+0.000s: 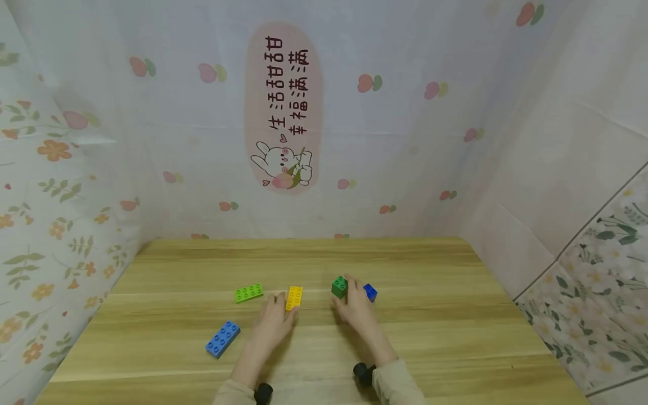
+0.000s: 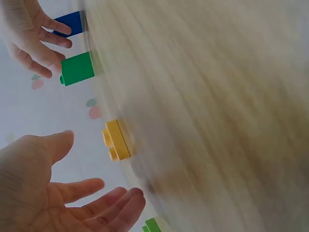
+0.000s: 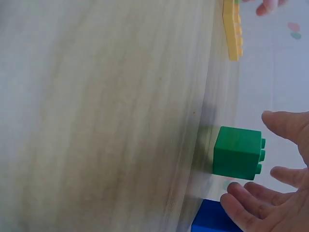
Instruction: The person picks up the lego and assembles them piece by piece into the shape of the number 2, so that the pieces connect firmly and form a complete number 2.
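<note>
A yellow brick (image 1: pixel 294 298) lies on the wooden table, with my left hand (image 1: pixel 271 323) just beside it. In the left wrist view the fingers of the left hand (image 2: pixel 91 193) are spread and a gap separates them from the yellow brick (image 2: pixel 117 140). My right hand (image 1: pixel 360 311) is at a dark green brick (image 1: pixel 339 286); in the right wrist view its thumb and fingers are apart around the green brick (image 3: pixel 237 153), not closed on it. Right of that hand sits a dark blue brick (image 1: pixel 370 292), partly behind the fingers in the right wrist view.
A light green brick (image 1: pixel 248 293) lies left of the yellow one. Nearer the front left is a larger blue brick (image 1: pixel 223 339). The wooden table (image 1: pixel 435 337) ends at a patterned curtain (image 1: pixel 405 140) behind and at the sides.
</note>
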The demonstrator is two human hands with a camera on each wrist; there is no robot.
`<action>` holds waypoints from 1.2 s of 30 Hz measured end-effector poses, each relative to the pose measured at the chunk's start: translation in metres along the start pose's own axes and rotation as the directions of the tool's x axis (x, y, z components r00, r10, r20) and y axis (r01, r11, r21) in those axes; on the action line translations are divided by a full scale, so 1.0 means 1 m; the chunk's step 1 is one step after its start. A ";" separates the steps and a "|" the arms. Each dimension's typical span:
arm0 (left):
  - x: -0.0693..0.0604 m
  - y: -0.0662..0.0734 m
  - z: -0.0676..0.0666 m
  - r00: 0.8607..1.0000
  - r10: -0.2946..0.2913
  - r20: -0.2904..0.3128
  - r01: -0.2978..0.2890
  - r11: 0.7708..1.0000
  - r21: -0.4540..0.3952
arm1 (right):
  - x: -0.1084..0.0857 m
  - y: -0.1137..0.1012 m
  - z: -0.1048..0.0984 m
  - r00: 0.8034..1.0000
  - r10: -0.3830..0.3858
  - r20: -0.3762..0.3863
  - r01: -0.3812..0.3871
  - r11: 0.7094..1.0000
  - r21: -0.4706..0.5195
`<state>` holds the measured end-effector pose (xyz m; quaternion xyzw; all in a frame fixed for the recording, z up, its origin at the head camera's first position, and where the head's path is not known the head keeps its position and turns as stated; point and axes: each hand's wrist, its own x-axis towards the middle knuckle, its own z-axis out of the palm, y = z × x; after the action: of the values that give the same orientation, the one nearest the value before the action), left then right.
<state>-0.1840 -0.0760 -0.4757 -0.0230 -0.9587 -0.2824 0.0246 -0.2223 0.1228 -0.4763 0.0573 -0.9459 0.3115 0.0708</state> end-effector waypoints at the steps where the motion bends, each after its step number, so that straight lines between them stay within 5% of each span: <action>1: 0.001 0.000 0.000 1.000 -0.006 0.012 0.006 1.000 0.001 | 0.002 0.001 0.000 1.000 0.002 0.006 -0.002 1.000 -0.006; 16: 0.022 -0.004 0.004 0.994 -0.042 0.102 0.043 0.999 0.001 | 0.018 0.005 0.003 0.989 0.120 0.091 -0.126 0.990 0.068; 26: 0.026 -0.001 0.009 0.999 -0.031 0.044 0.027 0.996 0.082 | 0.025 0.004 0.001 0.981 0.141 0.133 -0.147 0.988 0.037; 36: 0.023 0.006 0.014 0.998 -0.052 -0.018 0.055 0.966 0.252 | 0.026 0.006 0.007 0.978 0.146 0.147 -0.143 0.989 -0.027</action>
<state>-0.2075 -0.0624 -0.4823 0.0076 -0.9870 -0.1588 0.0250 -0.2497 0.1213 -0.4808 0.0108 -0.9527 0.3028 -0.0224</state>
